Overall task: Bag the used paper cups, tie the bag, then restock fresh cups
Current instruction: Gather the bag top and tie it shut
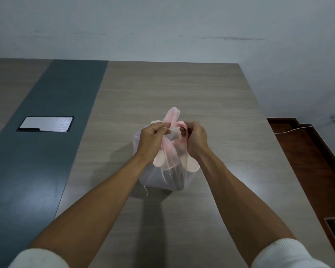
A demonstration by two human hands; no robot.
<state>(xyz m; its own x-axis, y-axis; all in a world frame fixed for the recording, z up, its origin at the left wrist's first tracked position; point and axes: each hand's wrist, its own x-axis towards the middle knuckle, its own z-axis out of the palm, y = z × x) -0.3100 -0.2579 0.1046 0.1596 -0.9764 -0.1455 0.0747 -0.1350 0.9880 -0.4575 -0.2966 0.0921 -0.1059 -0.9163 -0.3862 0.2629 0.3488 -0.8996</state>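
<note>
A thin, see-through pink plastic bag stands on the wooden table, a little right of centre. White paper cups show through its sides. The bag's handles are twisted together above it. My left hand pinches one handle strip at the bag's top left. My right hand grips the other strip at the top right, fingers curled through the loop. No fresh cups are in view.
A dark grey band runs down the table's left part, with a silver cable hatch set in it. The table's right edge drops to a reddish-brown floor. A white cable lies there. A pale wall stands behind.
</note>
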